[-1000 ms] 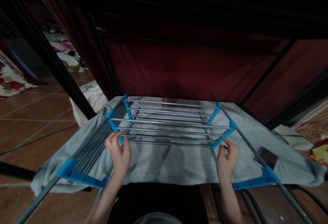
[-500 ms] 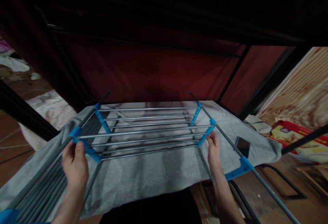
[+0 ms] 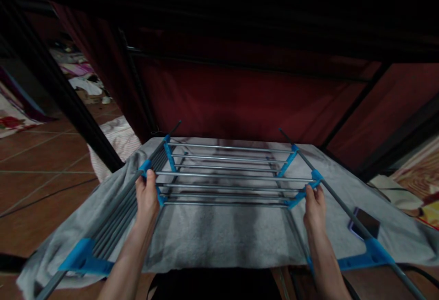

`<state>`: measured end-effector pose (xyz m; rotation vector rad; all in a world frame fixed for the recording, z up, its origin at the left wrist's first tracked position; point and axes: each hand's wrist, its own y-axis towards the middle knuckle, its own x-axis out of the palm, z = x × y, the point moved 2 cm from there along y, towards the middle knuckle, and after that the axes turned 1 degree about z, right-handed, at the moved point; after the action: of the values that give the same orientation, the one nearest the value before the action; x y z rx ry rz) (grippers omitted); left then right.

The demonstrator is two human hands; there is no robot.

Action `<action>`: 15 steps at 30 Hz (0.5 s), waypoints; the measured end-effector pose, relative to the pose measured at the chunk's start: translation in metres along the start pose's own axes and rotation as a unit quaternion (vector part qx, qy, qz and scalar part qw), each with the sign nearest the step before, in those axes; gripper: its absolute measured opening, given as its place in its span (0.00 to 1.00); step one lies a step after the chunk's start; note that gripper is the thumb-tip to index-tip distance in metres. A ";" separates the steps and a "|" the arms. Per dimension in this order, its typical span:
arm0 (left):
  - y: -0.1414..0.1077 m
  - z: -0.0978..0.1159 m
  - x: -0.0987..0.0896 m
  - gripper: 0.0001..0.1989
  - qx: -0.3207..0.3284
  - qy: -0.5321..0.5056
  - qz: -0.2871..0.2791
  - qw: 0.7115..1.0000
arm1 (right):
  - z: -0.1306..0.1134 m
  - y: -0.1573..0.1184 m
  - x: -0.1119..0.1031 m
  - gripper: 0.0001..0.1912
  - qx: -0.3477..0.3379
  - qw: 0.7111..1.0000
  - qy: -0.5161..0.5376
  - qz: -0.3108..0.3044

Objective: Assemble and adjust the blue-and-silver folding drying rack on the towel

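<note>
A rack of grey metal tubes and blue plastic brackets lies on a grey cloth. Several crossbars (image 3: 226, 177) run from side to side between its two side poles. My left hand (image 3: 147, 199) is closed on the left blue bracket (image 3: 160, 195) of the nearer shelf, thumb on top by the pole. On the opposite side, my right hand (image 3: 314, 206) pinches the matching right blue bracket (image 3: 297, 198) from outside. Loose grey tubes (image 3: 118, 215) lie side by side along the left pole. Closer to me are another left bracket (image 3: 85, 259) and a right bracket (image 3: 368, 255).
The grey cloth (image 3: 212, 240) covers the surface in front of me. A phone (image 3: 365, 223) lies on it at the right. Dark red fabric (image 3: 240, 103) with black frame bars stands behind. Striped cloth (image 3: 115, 142) and tiled floor (image 3: 41, 167) show at the left.
My view has swung left, so the rack and both hands appear farther right. Both hands stay on the same pair of brackets. The near left bracket now shows more fully.
</note>
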<state>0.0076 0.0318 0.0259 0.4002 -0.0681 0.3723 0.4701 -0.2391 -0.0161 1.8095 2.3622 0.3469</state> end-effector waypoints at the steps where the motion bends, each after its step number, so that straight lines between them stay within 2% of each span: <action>1: 0.001 0.001 0.002 0.30 -0.004 -0.008 0.002 1.000 | 0.001 0.003 0.002 0.33 -0.004 1.000 0.009 -0.001; 7: 0.010 0.006 0.016 0.29 -0.003 -0.015 0.003 1.000 | 0.004 0.022 0.016 0.31 -0.010 0.999 0.032 0.012; 15: 0.015 0.003 0.026 0.30 0.003 0.032 -0.002 0.999 | 0.006 0.027 0.022 0.29 -0.036 0.999 0.004 0.007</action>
<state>0.0260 0.0524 0.0378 0.3932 -0.0046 0.3819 0.4907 -0.2103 -0.0145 1.7975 2.3123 0.4362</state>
